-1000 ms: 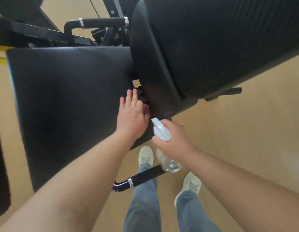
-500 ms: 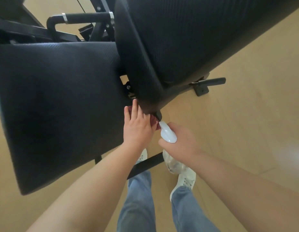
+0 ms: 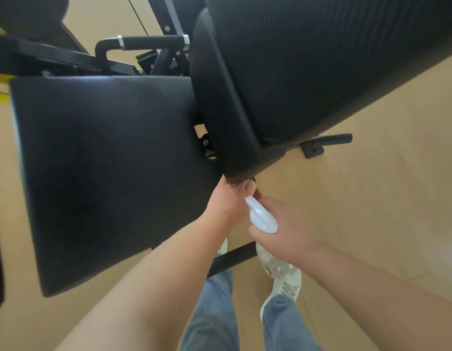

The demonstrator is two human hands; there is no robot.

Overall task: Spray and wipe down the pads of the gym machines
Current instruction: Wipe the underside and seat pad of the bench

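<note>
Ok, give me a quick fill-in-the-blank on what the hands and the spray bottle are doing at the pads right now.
The hand gripping the clear plastic spray bottle is the ___ one.
The left hand touches the bottom corner of the big textured back pad, coloured ___.
The bottle's trigger head is ___.
Missing: right; black; white.
</note>
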